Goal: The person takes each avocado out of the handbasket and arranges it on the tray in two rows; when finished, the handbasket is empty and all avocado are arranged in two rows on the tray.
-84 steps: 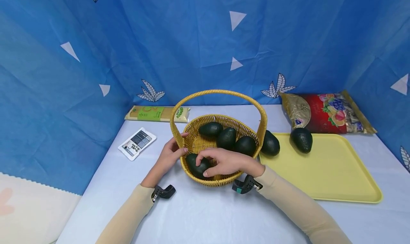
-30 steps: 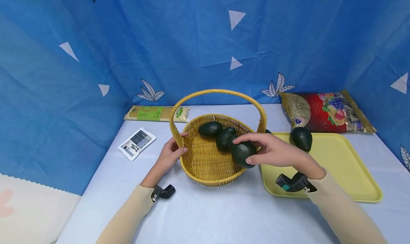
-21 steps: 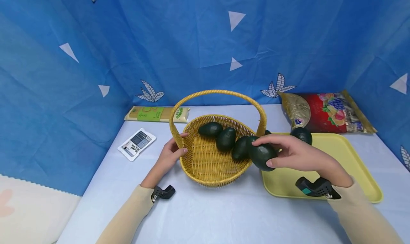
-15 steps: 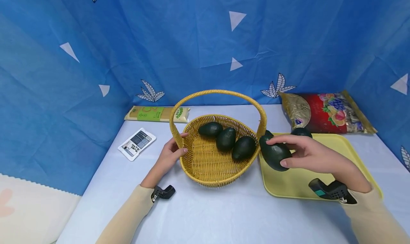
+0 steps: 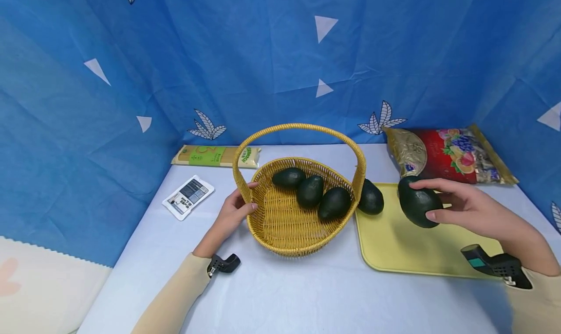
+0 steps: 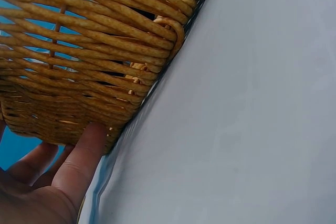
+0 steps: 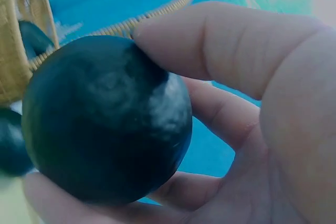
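Observation:
My right hand [image 5: 473,207] holds a dark green avocado [image 5: 418,208] over the yellow tray [image 5: 394,256], thumb and fingers around its sides. In the right wrist view this avocado [image 7: 107,124] fills the grasp. At the left of the wicker basket [image 5: 285,227], my left hand [image 5: 230,212] grips its side by the handle's base; the left wrist view shows the thumb [image 6: 86,156] against the weave. Inside the basket lie three avocados [image 5: 309,192] along its back and right. Another avocado [image 5: 370,198] rests at the tray's back left corner; the held one covers the tray's other avocado.
A red and gold bag [image 5: 451,154] lies behind the tray. Behind the basket is a flat yellow-green packet [image 5: 210,155], and left of it a white pouch [image 5: 188,196]. The tall arched handle [image 5: 300,126] stands over the basket. A blue curtain [image 5: 271,56] hangs behind the table.
My right hand took an avocado from the basket's front and carried it right, past the basket's edge, to over the tray. My left hand stays at the basket's left side.

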The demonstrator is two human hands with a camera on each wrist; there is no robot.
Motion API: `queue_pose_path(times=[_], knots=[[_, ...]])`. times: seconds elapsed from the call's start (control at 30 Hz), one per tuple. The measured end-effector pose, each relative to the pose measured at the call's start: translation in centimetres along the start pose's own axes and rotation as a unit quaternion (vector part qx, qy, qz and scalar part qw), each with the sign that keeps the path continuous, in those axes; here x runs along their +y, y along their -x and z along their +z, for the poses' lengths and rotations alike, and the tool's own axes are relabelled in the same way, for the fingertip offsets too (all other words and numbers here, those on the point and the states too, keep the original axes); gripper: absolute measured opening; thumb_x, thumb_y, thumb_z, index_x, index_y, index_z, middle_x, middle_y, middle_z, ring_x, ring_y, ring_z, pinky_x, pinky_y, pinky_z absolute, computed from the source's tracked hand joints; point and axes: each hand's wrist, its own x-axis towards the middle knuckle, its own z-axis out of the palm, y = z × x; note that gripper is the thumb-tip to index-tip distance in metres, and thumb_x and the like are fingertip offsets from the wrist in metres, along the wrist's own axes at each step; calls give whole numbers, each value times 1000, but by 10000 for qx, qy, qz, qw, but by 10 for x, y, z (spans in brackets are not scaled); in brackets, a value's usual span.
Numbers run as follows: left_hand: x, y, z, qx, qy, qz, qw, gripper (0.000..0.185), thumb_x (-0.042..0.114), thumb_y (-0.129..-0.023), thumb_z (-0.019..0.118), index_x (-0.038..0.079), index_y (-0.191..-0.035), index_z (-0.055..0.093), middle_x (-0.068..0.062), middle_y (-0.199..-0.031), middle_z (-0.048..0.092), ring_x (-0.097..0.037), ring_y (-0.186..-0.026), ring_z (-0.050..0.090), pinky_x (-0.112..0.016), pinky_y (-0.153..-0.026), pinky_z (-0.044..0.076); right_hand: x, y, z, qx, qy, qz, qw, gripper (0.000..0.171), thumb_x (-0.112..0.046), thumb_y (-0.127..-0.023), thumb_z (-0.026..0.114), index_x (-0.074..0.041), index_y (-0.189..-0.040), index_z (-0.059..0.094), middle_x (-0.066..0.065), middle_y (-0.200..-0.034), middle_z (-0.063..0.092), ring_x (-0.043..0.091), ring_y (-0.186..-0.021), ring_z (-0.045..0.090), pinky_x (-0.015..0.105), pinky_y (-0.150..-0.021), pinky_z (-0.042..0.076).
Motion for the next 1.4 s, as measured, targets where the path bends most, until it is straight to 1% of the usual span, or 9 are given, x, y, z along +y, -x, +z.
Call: queue_pose_path(times=[0.2,0.43,0.9,1.0,1.1,1.13,1.2,1.37,1.4], knots=[[0,-1,1,-32,-34,19,10000,58,4,-92,60,6,-149,48,-24,-149,51,-22,-119,58,-20,-94,51,15,13,-20,513,224,687,9961,62,8,-92,64,-19,-146,52,-34,-126,48,-8,-91,66,22,-65,56],[0,-1,0,13,-23,-48,10000,58,3,-92,61,7,-148,49,-23,-150,50,-22,-122,57,-18,-96,50,34,19,-38,967,353,1014,9895,60,5,-96,61,-25,-147,51,-35,-126,41,-14,-89,61,20,-63,54],[1,0,0,-21,-84,40,10000,59,4,-92,61,6,-149,48,-26,-148,51,-35,-125,56,-18,-95,50,84,22,-52,975,200,1852,9777,50,-12,-104,56,-42,-142,44,-37,-128,29,-15,-87,53,25,-64,56],[2,0,0,-29,-81,21,10000,59,4,-92,61,6,-149,47,-26,-147,52,-28,-121,58,-19,-94,50,96,24,-53,896,107,2007,9755,48,-14,-105,54,-42,-142,42,-21,-154,28,-19,-89,49,25,-65,57],[2,0,0,-22,-83,-16,10000,59,4,-91,61,6,-149,48,-26,-146,53,-23,-118,58,-19,-93,51,106,25,-54,655,143,2313,9706,47,-22,-106,52,-40,-147,37,8,-173,5,-16,-98,49,30,-70,58],[2,0,0,-21,-85,-24,10000,59,4,-91,61,7,-149,48,-26,-145,53,-22,-118,58,-19,-93,51,108,24,-55,559,135,2414,9687,47,-24,-107,51,-37,-149,36,18,-172,-2,-6,-104,53,30,-71,58],[2,-1,0,-25,-94,-36,9999,59,4,-92,61,7,-149,48,-26,-145,53,-22,-117,58,-19,-93,51,111,24,-56,427,164,2583,9650,49,-28,-107,51,-30,-152,34,33,-166,-5,-6,-103,51,32,-72,58],[2,-1,0,-7,-91,-52,9999,59,4,-92,60,7,-149,48,-25,-146,53,-18,-116,58,-19,-93,51,112,22,-57,338,379,2741,9604,53,-30,-105,54,-22,-153,35,41,-162,-1,-15,-91,46,31,-68,58],[2,0,0,5,-90,-54,9999,59,3,-92,61,7,-149,48,-26,-145,53,-18,-116,59,-19,-93,51,112,22,-57,331,426,2748,9600,54,-30,-105,55,-20,-154,35,42,-161,1,-7,-95,54,32,-67,58]])
